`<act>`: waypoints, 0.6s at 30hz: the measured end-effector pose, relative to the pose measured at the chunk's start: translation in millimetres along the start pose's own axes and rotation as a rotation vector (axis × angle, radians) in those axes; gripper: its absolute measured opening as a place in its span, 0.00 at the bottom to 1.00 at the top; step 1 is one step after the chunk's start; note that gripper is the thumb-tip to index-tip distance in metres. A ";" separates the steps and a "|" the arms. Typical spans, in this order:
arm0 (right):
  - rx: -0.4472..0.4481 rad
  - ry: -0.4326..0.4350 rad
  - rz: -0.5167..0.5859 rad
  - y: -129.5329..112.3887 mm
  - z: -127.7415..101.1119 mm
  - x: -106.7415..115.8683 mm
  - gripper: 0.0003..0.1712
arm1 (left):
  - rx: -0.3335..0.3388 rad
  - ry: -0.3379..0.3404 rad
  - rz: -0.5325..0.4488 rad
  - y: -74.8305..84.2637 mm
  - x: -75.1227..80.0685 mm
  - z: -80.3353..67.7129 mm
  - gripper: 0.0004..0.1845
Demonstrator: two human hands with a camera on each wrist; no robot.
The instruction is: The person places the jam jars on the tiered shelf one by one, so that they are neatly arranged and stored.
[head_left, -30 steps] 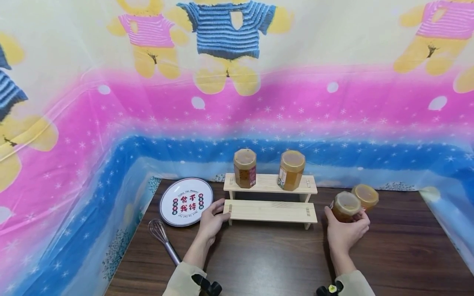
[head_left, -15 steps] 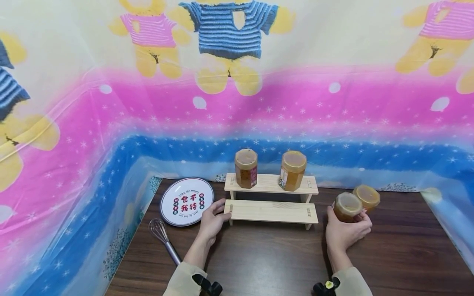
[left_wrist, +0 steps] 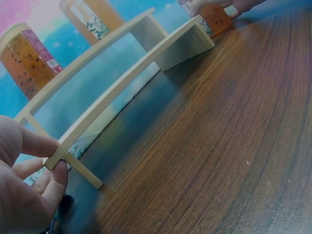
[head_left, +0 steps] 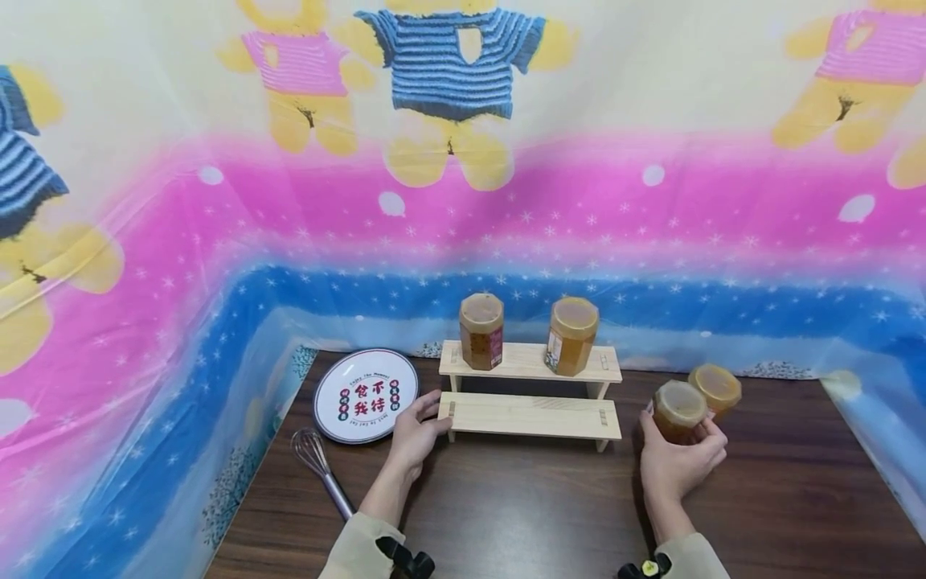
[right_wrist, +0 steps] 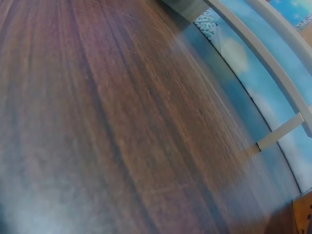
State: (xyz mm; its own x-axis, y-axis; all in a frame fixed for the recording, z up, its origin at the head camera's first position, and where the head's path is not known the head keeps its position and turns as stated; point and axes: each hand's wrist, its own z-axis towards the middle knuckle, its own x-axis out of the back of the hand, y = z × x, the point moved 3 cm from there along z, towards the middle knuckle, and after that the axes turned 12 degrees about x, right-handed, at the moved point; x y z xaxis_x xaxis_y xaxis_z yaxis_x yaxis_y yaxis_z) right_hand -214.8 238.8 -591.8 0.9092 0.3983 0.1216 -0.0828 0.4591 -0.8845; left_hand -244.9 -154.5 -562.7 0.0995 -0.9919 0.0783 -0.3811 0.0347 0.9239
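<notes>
My left hand (head_left: 414, 434) pinches the left end of the lower board of a two-step wooden shelf (head_left: 531, 415). In the left wrist view, the thumb and fingers of that hand (left_wrist: 31, 175) lie on either side of the board's corner. Off the shelf's right end, my right hand (head_left: 676, 462) grips a jar of amber contents (head_left: 680, 406), probably honey or jam. A second capped jar (head_left: 716, 386) stands just behind it, partly hidden. On the upper step are a dark-speckled jar (head_left: 481, 331) and a golden jar (head_left: 573, 336). A corner of the gripped jar (right_wrist: 303, 213) shows in the right wrist view.
Left of the shelf lies a round white plate (head_left: 366, 396) with red and dark lettering. A metal whisk (head_left: 323, 470) lies in front of it on the dark wooden table (head_left: 528, 515). A patterned cloth (head_left: 463, 233) hangs behind and at both sides.
The jar in my right hand has shifted very slightly toward me. My left hand stays at the shelf's end, and the other things keep their places.
</notes>
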 end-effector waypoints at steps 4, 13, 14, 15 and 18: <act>0.018 -0.017 -0.023 2.2 -2.1 5.4 0.43 | -0.001 -0.016 -0.014 -0.5 -0.9 -1.8 0.32; 0.105 -0.091 0.003 -20.1 2.4 20.3 0.45 | 0.003 -0.010 -0.008 0.4 -0.5 -2.6 0.32; 0.116 -0.099 0.005 -23.1 3.4 22.2 0.45 | 0.002 -0.011 -0.009 0.8 -0.5 -2.9 0.33; 0.128 -0.106 0.008 -25.8 4.4 23.8 0.45 | 0.002 -0.011 -0.008 1.1 -0.5 -3.1 0.33; 0.159 -0.130 0.010 -32.9 7.0 28.4 0.46 | 0.001 -0.011 -0.006 1.0 0.0 -2.8 0.33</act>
State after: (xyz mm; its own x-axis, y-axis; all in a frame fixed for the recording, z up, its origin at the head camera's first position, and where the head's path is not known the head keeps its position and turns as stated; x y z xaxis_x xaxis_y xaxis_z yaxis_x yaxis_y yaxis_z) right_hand -189.2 240.5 -556.1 0.8483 0.4981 0.1795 -0.1641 0.5697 -0.8053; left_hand -242.7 -154.1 -560.8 0.0918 -0.9934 0.0684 -0.3814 0.0283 0.9240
